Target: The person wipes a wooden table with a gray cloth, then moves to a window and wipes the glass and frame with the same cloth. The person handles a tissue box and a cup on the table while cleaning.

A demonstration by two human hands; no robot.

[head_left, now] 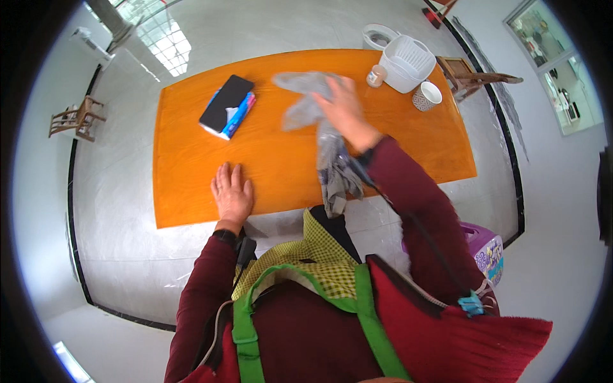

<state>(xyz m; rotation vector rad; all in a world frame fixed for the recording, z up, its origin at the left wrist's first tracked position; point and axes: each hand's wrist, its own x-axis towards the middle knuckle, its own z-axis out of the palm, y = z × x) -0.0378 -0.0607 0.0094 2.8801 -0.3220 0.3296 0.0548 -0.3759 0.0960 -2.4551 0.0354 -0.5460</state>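
My left hand point(232, 192) rests palm down on the orange wooden tabletop point(282, 177), near its front edge, fingers slightly apart and holding nothing. Farther forward and to the right, my right hand point(342, 107) grips a grey cloth point(306, 112) against the table. Motion blurs both that hand and the upper part of the cloth. From under the hand the cloth trails back toward me, and its crumpled end hangs over the front edge. My right palm's contact with the cloth is hidden from above.
Left of the cloth, a black flat item point(227, 100) lies on a blue tissue pack point(238, 117). A small jar point(376, 76), a white plastic basket point(407, 62) and a patterned cup point(427, 96) stand at the back right. Wooden chairs point(79, 119) and a purple container point(483, 246) surround the table.
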